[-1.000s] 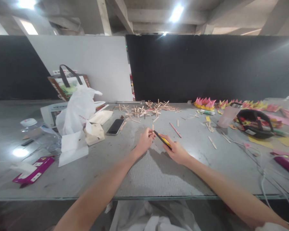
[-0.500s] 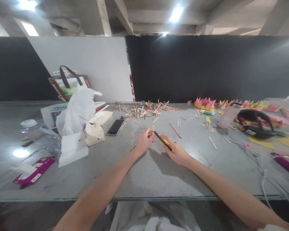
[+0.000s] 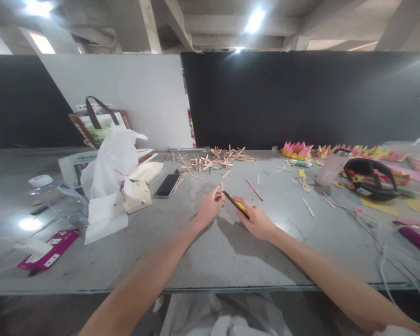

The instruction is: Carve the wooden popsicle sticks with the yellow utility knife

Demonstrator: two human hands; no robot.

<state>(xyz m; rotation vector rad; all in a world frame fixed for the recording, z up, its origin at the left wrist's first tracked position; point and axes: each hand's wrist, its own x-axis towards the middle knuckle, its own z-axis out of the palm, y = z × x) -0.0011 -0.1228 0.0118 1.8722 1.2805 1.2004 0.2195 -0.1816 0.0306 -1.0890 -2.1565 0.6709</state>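
Observation:
My left hand [image 3: 207,208] pinches a small wooden stick [image 3: 222,187] upright on the grey table [image 3: 210,252]. My right hand [image 3: 257,221] is closed round a black and yellow utility knife [image 3: 237,205], its tip touching the stick at my left fingertips. Both hands meet near the middle of the table. Behind them lies a heap of wooden stick pieces [image 3: 213,160], some glued into crosses.
A phone [image 3: 167,185] lies left of my hands beside a white plastic bag [image 3: 108,163] and a tote bag [image 3: 98,122]. A pink pencil [image 3: 254,189] and loose sticks lie to the right. Pink and yellow paper flowers [image 3: 297,150], a black basket [image 3: 371,179], magenta boxes [image 3: 45,249] and cables sit at the sides.
Both hands stay in the same place; the knife tip has shifted only slightly against the stick. The view has tilted a little.

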